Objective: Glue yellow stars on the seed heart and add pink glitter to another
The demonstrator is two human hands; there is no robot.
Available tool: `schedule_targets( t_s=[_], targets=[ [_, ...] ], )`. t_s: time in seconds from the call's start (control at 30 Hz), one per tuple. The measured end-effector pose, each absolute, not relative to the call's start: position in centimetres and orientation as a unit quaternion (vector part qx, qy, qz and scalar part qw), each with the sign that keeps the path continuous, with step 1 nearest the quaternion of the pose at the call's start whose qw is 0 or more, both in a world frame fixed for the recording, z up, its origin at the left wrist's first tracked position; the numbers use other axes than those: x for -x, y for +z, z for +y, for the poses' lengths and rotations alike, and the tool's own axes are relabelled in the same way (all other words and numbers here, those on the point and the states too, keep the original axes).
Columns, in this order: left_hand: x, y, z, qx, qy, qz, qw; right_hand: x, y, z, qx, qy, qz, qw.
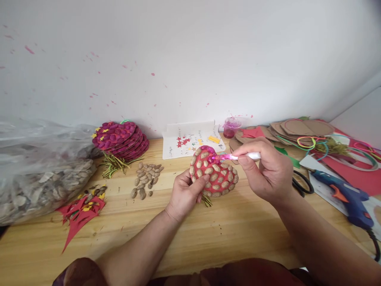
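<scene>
Soft, even daylight is cast throughout — faint shadows are thrown beneath the hands onto the wooden table (208, 234). Away from its centre, edges are bowed and slightly blurred.

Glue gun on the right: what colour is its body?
Blue, with an orange trigger; the glue gun shows best in the head view.

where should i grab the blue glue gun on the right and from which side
Probably by the handle of the blue glue gun, coming from above and the near side. It lies flat on the table with its orange trigger facing you and its cord trailing to the right edge. The right hand, now holding a white brush, is nearest to it.
</scene>
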State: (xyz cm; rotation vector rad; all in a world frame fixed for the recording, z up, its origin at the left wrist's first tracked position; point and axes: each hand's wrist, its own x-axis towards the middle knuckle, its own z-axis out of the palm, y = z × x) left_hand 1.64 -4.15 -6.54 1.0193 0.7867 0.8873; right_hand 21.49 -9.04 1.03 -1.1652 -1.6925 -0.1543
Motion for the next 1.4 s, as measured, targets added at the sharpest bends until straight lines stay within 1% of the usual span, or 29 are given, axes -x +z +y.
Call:
schedule_targets(
  t_s=[0.17, 0.3, 0.47, 0.63, 0.83, 1.4],
  targets=[
    [-1.69, -6.44, -4.22, -0.457, 0.399, 0.36, 0.709, -21.43, 1.0, -9.04, 0.484, -0.057, -0.715, 0.501],
    [-1.73, -6.19, -4.26, -0.461, 0.394, 0.363, 0.708, -21.38, 1.1, -9.06, 0.482, -0.061, -0.708, 0.512],
    [-1.69, -6.05, -4.28, -0.468, 0.398, 0.364, 0.7, -21.25, 1.18, -9.05, 0.479, -0.068, -0.722, 0.495],
    [-1.69, -6.0, -4.26, -0.468, 0.395, 0.362, 0.703, -21.35, 1.01, -9.07, 0.48, -0.065, -0.713, 0.507],
    [-1.74, -6.14, -4.28, -0.462, 0.395, 0.366, 0.704, -21.16, 1.25, -9.14, 0.479, -0.068, -0.731, 0.481],
    [-1.75, -6.01, -4.26, -0.462, 0.403, 0.37, 0.698, -21.37, 1.22, -9.12, 0.485, -0.069, -0.721, 0.489]
  ],
)
